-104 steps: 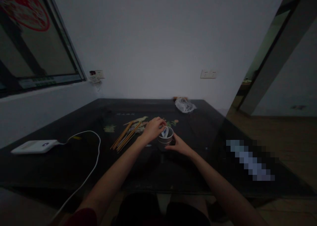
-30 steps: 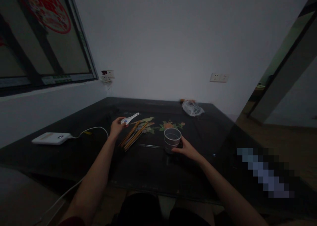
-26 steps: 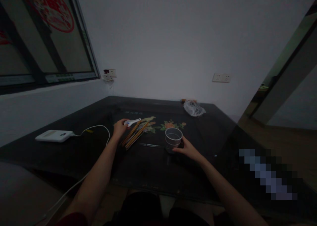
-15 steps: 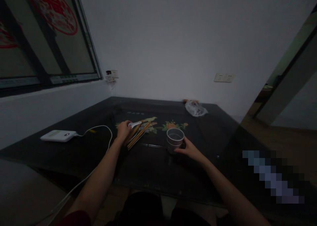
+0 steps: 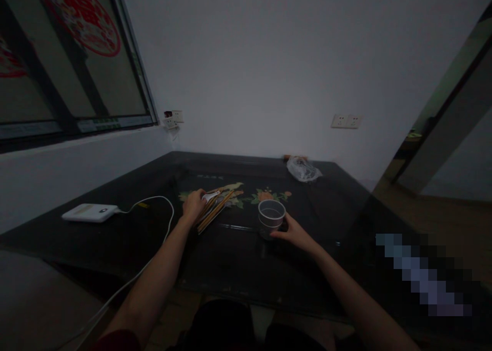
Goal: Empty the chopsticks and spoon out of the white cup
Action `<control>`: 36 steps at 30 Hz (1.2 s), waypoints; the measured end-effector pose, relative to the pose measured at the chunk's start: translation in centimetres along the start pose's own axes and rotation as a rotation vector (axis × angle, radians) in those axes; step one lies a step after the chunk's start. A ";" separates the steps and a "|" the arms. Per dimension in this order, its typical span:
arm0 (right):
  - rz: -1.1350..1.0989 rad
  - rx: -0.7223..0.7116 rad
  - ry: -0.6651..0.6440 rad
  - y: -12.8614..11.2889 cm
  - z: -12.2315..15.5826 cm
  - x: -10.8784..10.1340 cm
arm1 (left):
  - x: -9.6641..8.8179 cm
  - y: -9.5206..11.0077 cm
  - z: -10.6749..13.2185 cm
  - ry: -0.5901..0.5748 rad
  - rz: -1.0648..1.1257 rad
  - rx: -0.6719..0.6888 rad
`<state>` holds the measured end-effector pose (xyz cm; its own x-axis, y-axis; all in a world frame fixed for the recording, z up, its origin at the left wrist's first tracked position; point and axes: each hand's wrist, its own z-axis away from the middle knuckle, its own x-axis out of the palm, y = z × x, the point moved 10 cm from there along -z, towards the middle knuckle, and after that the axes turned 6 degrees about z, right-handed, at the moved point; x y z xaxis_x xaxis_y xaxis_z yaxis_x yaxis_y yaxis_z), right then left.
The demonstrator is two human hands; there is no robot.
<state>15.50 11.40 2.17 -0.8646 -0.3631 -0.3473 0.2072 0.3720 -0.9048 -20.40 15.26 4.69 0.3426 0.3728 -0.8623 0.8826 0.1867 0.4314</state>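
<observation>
At the middle of the dark table, my left hand (image 5: 194, 205) is closed at the near end of a white spoon (image 5: 211, 195), just over a bundle of chopsticks (image 5: 215, 212). The chopsticks lie slanted, and part of the bundle is hidden behind my fingers. To the right, my right hand (image 5: 292, 231) grips the side of a clear cup (image 5: 271, 219) with a pale rim. The cup stands upright, with my thumb across its near side.
A white power bank (image 5: 91, 212) with a white cable (image 5: 171, 207) lies on the left of the table (image 5: 238, 261). A crumpled clear plastic bag (image 5: 303, 169) rests at the back near the wall. A pixelated patch covers part of the right side.
My left hand has lowered slightly with the white spoon, which is now closer to the chopsticks. My right hand and the cup have stayed in place.
</observation>
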 end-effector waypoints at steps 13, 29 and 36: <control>0.002 0.008 0.004 -0.4 0.1 0.0 | 1.4 0.5 0.2 -0.083 -0.050 -0.001; 0.048 -0.027 0.004 -0.5 0.1 -0.2 | 1.9 1.1 0.3 -0.125 -0.026 0.041; 0.029 -0.017 0.002 -0.4 0.1 -0.1 | 2.7 0.5 0.0 -0.131 -0.040 0.052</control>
<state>15.55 11.19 2.51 -0.8593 -0.3499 -0.3731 0.2248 0.3969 -0.8899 -19.02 16.34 2.59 0.3426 0.2432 -0.9075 0.9109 0.1504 0.3842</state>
